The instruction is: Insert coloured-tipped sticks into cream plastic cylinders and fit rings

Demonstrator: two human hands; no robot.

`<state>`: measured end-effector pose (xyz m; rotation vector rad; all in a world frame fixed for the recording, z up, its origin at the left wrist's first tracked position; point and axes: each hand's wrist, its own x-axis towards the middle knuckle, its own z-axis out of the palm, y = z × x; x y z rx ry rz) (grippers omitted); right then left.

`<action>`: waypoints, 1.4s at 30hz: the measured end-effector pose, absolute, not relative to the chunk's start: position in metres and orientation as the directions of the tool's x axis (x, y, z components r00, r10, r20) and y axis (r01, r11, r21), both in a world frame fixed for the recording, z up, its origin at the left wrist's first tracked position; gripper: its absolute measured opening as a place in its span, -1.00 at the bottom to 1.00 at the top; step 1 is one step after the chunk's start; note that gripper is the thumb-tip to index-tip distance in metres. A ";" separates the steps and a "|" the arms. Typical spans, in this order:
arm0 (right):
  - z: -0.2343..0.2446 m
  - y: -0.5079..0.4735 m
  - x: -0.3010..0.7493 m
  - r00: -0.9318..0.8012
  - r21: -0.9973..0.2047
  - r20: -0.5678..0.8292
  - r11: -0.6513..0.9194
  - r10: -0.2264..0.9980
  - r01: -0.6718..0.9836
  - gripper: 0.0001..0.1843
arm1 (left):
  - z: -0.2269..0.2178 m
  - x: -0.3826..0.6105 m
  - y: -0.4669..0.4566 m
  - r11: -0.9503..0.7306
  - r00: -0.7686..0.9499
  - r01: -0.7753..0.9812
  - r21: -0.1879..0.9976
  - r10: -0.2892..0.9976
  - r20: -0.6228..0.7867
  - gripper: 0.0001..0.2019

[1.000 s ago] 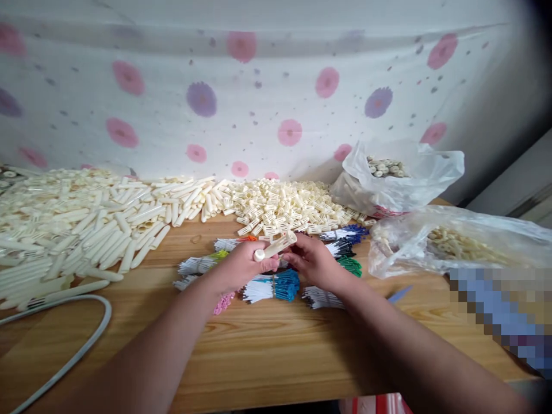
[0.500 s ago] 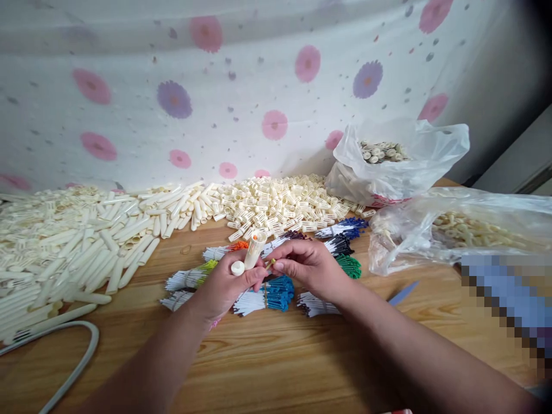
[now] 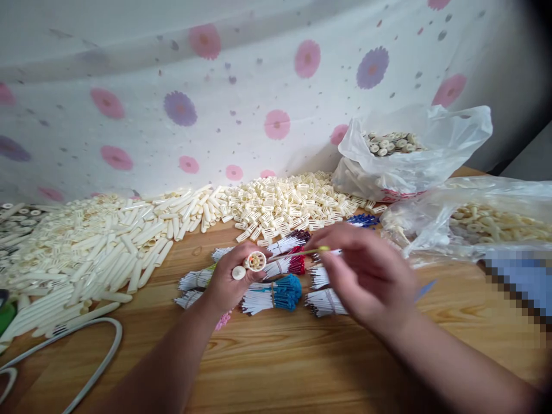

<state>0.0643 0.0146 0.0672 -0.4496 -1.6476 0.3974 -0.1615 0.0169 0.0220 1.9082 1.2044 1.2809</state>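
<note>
- A white sheet (image 3: 241,75), softly creased and printed with pink and purple flowers, hangs well behind the blue-headed stick bundle (image 3: 287,293), my landmark.
- The wooden table (image 3: 259,368), smooth with wavy grain, lies under that bundle.
- A heap of long tubes (image 3: 107,241), cream, slick and rounded at the ends, spreads left of the bundle.
- A heap of short slotted cylinders (image 3: 284,198), hard and cream, rises behind it.
- Two crinkled, see-through plastic bags, the upper (image 3: 452,138) with pale discs and the lower (image 3: 414,221) with clumped cream pieces, sit to its right and farther back.
- A smooth white cable (image 3: 112,345) curves left of it.
- My right hand (image 3: 371,270), apart from my left, is right of the bundle, thumb and fingers pinching a stick.
- My left hand (image 3: 228,282), left of it, is wrapped around a pale cylinder.
- The red-headed bundle (image 3: 296,261) lies just behind it.
- The held cylinder (image 3: 257,261), its round end pierced like a wheel, is above-left of the bundle, beside a blunt white end (image 3: 238,272).
- The thin yellow-tipped stick (image 3: 304,252) points toward that cylinder; whether they touch, I cannot tell.
</note>
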 end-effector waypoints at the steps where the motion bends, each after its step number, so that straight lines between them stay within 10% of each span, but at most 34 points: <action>1: 0.073 0.009 0.072 -0.044 -0.489 0.870 0.870 0.492 0.055 -0.81 | 0.024 -0.163 0.017 -0.480 0.186 0.384 0.789 0.877 0.443 -0.61; 10: 0.096 -0.013 0.080 -0.368 -0.306 0.852 0.925 0.371 0.226 -0.80 | 0.035 -0.159 0.011 -0.496 0.280 0.388 0.777 0.867 0.413 -0.65; 42: 0.053 0.019 0.049 -0.335 -0.339 0.850 0.908 0.408 0.246 -0.84 | 0.035 -0.167 0.017 -0.647 0.283 0.580 0.495 0.730 0.622 -0.60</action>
